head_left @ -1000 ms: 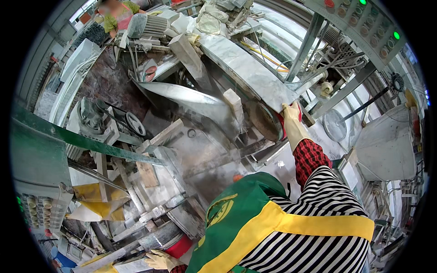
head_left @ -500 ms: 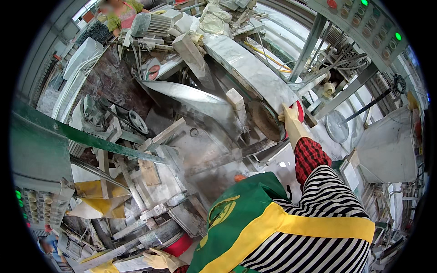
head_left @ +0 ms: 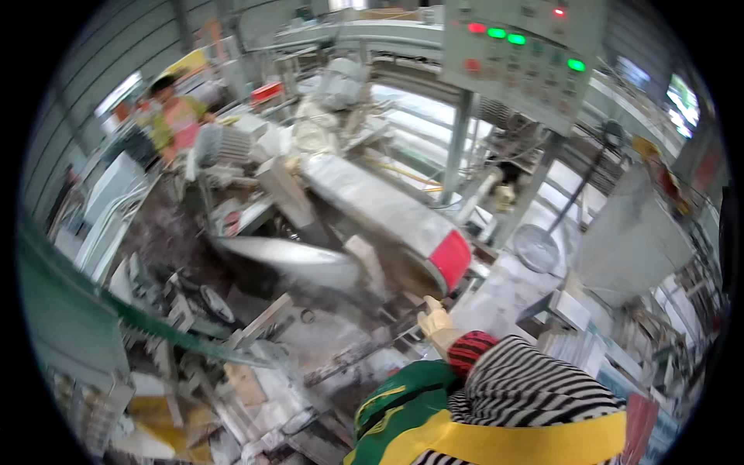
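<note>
My right hand point(head_left: 435, 319), in a cream glove below a red-and-black checked cuff, is in the lower middle of the view. It is blurred by motion, but its fingers look apart and I see nothing in them. It is just below the red end point(head_left: 452, 260) of a long, rounded grey-white machine cover point(head_left: 372, 198), with a gap between them. Left of the hand lies a dusty machine bed point(head_left: 322, 341) with bars and blocks. My left hand is out of view.
A curved pale metal sheet point(head_left: 287, 252) stands left of the cover. A control panel point(head_left: 519, 66) with lit green and red lights hangs at upper right. A round disc on a rod point(head_left: 536, 248) stands at right. Another person point(head_left: 180, 120) is at far left.
My view has tilted up, so more of the room shows. My right hand has come off the red end of the cover and moved below it. My left hand has left the view.
</note>
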Demonstrator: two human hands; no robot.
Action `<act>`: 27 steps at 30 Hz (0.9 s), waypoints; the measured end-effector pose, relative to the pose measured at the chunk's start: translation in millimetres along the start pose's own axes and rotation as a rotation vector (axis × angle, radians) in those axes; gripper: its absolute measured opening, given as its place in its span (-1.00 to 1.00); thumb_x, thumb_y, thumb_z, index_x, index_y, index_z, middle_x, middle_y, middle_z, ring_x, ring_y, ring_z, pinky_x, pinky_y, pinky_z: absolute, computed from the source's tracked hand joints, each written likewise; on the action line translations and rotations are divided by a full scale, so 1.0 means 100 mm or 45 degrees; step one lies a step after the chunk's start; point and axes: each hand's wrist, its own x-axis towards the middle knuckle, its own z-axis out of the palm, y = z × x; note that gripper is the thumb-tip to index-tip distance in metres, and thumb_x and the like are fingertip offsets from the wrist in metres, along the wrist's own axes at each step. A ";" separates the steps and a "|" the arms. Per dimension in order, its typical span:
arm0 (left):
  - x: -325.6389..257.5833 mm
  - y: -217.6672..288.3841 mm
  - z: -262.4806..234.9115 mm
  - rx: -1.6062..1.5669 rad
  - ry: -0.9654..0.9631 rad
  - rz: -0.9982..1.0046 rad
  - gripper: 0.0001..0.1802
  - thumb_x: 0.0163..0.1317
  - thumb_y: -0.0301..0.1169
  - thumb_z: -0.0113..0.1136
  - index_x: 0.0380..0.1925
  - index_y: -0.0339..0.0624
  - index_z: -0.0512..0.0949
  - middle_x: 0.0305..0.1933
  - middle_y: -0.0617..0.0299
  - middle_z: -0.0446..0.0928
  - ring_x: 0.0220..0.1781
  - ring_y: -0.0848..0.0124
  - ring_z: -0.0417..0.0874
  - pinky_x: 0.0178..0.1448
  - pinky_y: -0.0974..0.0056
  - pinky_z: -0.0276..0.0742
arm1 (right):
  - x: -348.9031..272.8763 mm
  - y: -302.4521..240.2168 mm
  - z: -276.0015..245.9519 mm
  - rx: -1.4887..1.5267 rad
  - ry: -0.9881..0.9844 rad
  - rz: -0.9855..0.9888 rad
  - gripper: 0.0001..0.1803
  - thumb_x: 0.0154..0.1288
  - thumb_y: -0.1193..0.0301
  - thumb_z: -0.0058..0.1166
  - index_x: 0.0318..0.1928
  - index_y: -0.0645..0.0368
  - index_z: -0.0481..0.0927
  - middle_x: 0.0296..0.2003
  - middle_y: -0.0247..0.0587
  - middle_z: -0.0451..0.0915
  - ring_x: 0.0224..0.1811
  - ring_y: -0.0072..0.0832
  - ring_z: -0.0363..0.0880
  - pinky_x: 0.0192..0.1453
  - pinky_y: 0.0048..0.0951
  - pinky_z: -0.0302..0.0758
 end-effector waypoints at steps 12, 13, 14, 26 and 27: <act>0.08 0.65 -0.12 -0.301 -0.773 -0.579 -0.36 0.42 -0.03 0.05 0.31 -0.28 0.34 0.37 -0.23 0.35 0.41 -0.14 0.33 0.44 -0.09 0.24 | 0.49 0.30 0.28 0.139 -0.822 -0.340 -0.44 0.35 0.23 0.08 0.34 0.07 0.45 0.03 0.00 0.68 0.10 -0.26 0.65 0.22 -0.34 0.49; 0.16 0.62 -0.15 -0.300 -0.776 -0.573 -0.36 0.42 -0.04 0.06 0.31 -0.28 0.34 0.38 -0.24 0.35 0.41 -0.14 0.33 0.44 -0.09 0.24 | 0.34 0.25 0.12 -0.140 -0.680 -0.528 -0.47 0.31 0.21 0.06 0.29 -0.04 0.51 0.07 0.06 0.65 0.17 -0.11 0.61 0.27 -0.24 0.48; 0.17 0.59 -0.16 -0.313 -0.781 -0.580 -0.36 0.40 -0.05 0.08 0.30 -0.29 0.34 0.36 -0.24 0.36 0.40 -0.16 0.33 0.44 -0.09 0.24 | 0.44 0.42 0.17 -0.320 -0.675 -0.447 -0.41 0.22 0.20 0.09 0.28 0.01 0.53 0.11 0.12 0.61 0.15 0.02 0.60 0.25 -0.19 0.50; 0.16 0.75 -0.17 -0.307 -0.730 -0.637 -0.34 0.33 -0.05 0.14 0.27 -0.27 0.32 0.34 -0.21 0.34 0.36 -0.12 0.32 0.30 -0.13 0.36 | 1.02 1.46 0.75 -0.344 -0.848 -0.130 -0.37 0.20 0.17 0.08 0.29 0.10 0.52 -0.06 0.13 0.69 -0.02 -0.02 0.69 0.09 -0.17 0.60; 0.22 0.70 -0.18 -0.380 -0.814 -0.654 -0.33 0.30 -0.06 0.19 0.26 -0.29 0.33 0.30 -0.22 0.34 0.35 -0.15 0.32 0.25 -0.13 0.42 | 1.07 1.51 0.86 -0.392 -0.838 -0.199 -0.37 0.20 0.15 0.08 0.28 0.10 0.52 -0.04 0.14 0.69 0.02 0.00 0.68 0.11 -0.16 0.59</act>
